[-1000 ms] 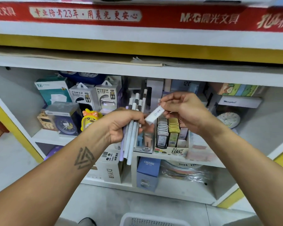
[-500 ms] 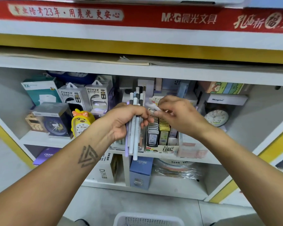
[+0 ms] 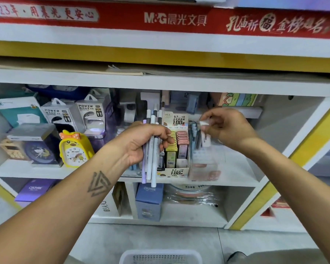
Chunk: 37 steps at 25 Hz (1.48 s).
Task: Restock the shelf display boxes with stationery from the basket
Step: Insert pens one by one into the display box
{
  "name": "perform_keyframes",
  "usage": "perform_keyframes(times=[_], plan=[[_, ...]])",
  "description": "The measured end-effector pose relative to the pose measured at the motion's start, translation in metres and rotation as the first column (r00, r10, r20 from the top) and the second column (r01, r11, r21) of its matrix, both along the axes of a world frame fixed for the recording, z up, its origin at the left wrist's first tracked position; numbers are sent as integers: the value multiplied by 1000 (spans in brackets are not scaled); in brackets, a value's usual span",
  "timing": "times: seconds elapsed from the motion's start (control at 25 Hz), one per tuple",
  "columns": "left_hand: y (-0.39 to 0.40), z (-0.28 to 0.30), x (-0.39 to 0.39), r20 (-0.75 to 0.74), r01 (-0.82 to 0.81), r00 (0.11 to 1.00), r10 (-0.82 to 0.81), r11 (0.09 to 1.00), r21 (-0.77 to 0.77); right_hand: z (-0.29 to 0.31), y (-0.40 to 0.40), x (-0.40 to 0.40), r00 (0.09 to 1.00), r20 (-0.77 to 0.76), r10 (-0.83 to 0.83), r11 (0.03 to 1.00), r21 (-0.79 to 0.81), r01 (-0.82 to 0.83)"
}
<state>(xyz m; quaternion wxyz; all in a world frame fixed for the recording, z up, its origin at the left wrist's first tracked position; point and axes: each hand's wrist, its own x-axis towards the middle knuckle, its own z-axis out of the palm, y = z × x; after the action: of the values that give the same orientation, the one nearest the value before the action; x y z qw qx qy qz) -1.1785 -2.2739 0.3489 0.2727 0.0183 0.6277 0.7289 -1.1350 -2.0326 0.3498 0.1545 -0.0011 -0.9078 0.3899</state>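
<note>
Centre frame: left hand (image 3: pixel 139 143), grip clamped round a bundle of pens (image 3: pixel 151 149), upright before the lead-refill display box (image 3: pixel 176 149); right hand (image 3: pixel 227 128), centre-right, fingertips pinching a small white eraser (image 3: pixel 205 123) above a clear display box (image 3: pixel 206 162); white basket (image 3: pixel 160 257) at bottom edge

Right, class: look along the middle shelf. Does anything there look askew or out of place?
Mostly orderly. The teal and white carton at the shelf's far left leans, tilted against the grey power bank boxes. The yellow duck-shaped alarm clock stands upright. The clear box at the right is too blurred to judge.
</note>
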Motion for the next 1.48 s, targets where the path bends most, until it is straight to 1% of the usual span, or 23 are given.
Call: perform_keyframes(times=[0.08, 0.16, 0.28, 0.4, 0.44, 0.48, 0.6, 0.72, 0.92, 1.04, 1.12, 1.2, 1.28, 1.36, 1.48], plan=[[-2, -1, -1, -3, -18, 1000, 18, 1000, -7, 2, -13, 1, 996, 0, 92, 990, -109, -92], [-8, -1, -4, -3, -38, 999, 38, 999, -17, 4, -30, 0, 988, -12, 152, 972, -181, -151], [-24, -1, -10, 4, -68, 998, 68, 997, -36, 5, -50, -4, 988, 12, 156, 956, -253, -148], [-45, 2, -18, 11, -108, 994, 109, 993, -40, 3, -70, -10, 980, 34, 198, 924, -339, -175], [-52, 3, -21, 22, -122, 992, 123, 992, -35, 1, -76, -13, 978, 23, 208, 928, -320, -190], [-60, 4, -24, 32, -135, 990, 136, 990, -31, -1, -83, -17, 978, 6, 210, 943, -265, -201], [-81, 6, -27, 34, -156, 987, 158, 986, -64, -9, -102, -31, 978, -81, 190, 980, -47, -194], [-102, 4, -28, 33, -174, 983, 178, 979, -105, -16, -118, -46, 968, -175, 177, 981, 108, -160], [-129, -3, -28, 50, -214, 974, 223, 967, -139, -31, -146, -75, 966, -236, 108, 982, 180, -66], [-144, -9, -27, 40, -260, 963, 267, 956, -136, -33, -165, -88, 966, -247, 71, 955, 298, 6], [-151, -11, -28, 40, -281, 957, 287, 952, -120, -29, -172, -93, 977, -204, 53, 922, 387, 31], [-155, -12, -29, 40, -285, 956, 291, 952, -113, -23, -175, -92, 991, -130, 33, 852, 522, 40], [-156, -12, -29, 29, -285, 957, 289, 953, -107, -16, -171, -87, 998, -57, 26, 779, 627, 16], [-155, -11, -28, 26, -271, 961, 275, 957, -103, -13, -166, -79, 998, 32, 45, 743, 667, -55], [-148, -10, -24, 40, -227, 972, 232, 969, -102, -19, -163, -65, 987, 139, 86, 745, 649, -156]])
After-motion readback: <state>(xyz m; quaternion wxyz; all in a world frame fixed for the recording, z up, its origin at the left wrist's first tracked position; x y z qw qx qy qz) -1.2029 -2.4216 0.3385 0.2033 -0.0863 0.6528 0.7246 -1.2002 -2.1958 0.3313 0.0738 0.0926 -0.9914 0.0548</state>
